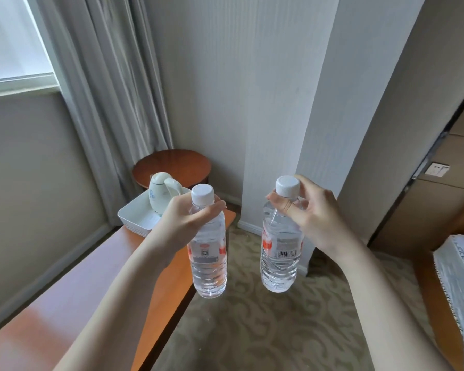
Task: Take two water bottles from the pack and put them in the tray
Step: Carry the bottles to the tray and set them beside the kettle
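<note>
Left hand fingers clamped round neck of left bottle; right hand fingers pinched on neck of right bottle, under white cap. Both upright, in air, full. White tray at 10 o'clock on desk, kettle inside. Judgement: bottles heavy, thin walls yielding, smooth; hold at neck ridge safest. Pack not visible.
</note>
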Available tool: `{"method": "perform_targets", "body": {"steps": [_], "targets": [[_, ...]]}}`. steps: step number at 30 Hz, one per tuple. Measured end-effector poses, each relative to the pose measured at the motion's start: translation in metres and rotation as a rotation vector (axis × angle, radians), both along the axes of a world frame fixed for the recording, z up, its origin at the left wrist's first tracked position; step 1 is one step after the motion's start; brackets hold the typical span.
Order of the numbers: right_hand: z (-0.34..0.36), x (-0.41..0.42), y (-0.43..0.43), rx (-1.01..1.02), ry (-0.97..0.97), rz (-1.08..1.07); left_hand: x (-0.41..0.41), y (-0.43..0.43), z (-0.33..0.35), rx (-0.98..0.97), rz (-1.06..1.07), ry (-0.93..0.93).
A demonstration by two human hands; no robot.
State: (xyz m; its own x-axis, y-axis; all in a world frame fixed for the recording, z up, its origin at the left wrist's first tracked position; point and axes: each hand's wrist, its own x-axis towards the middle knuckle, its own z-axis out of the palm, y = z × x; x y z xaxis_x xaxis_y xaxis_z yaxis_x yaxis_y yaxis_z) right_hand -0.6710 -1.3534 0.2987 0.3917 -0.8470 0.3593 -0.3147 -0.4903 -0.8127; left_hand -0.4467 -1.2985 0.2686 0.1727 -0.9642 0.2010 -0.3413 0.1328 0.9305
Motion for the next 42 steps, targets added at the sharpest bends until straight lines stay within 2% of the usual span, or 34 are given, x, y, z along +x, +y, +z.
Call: {"method": "perform_targets", "body": {"steps": [13,22,34,39,42], "targets": [[-0.026,0.124,-0.198,0.031,0.084,0.219,0.094,-0.165,-0.029,-0.001,0.198,0.056],[-0.055,0.208,-0.297,0.043,0.134,0.448,0.148,-0.213,-0.058,0.010,0.371,0.085],[-0.152,0.295,-0.415,0.154,0.331,0.964,0.168,-0.270,-0.136,0.232,0.648,0.063],[-0.192,0.309,-0.438,0.178,0.432,1.074,0.156,-0.282,-0.173,0.410,0.752,-0.090],[-0.216,0.312,-0.443,0.204,0.488,1.113,0.149,-0.287,-0.192,0.508,0.812,-0.069]]}}
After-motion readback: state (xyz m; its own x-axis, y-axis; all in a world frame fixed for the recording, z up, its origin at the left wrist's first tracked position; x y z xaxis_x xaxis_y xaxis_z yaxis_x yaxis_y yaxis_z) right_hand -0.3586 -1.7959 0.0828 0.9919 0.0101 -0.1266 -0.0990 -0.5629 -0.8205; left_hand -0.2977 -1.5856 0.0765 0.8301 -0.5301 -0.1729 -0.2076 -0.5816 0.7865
